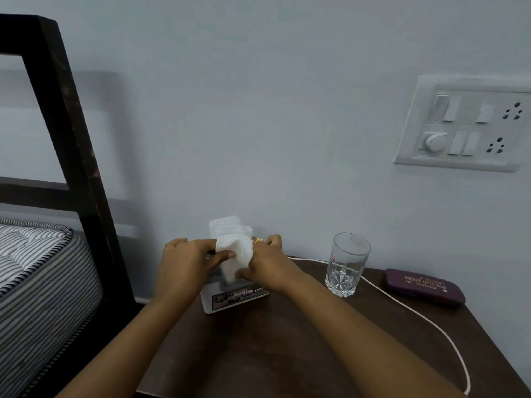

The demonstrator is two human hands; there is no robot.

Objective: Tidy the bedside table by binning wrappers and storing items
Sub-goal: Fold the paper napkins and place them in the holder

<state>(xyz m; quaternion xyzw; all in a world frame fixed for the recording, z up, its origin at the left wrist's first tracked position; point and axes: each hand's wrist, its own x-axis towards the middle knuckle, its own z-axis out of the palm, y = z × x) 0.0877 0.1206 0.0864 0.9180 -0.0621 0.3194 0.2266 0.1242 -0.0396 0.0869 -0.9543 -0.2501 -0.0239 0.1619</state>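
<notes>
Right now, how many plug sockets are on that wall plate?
2. The upper socket sits top right on the wall plate, the lower socket below it. The plate runs past the picture's edge, so more may be hidden.

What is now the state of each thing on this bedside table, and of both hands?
White cardboard tissue box: open on top.
White paper tissue: held above the box.
Clear cut-glass tumbler: upright, empty.
Purple spectacle case: closed, lying flat.
White cable: lying loose on the dark wooden table.
Left hand: fingers pinch the tissue.
Right hand: fingers pinch the tissue.
</notes>
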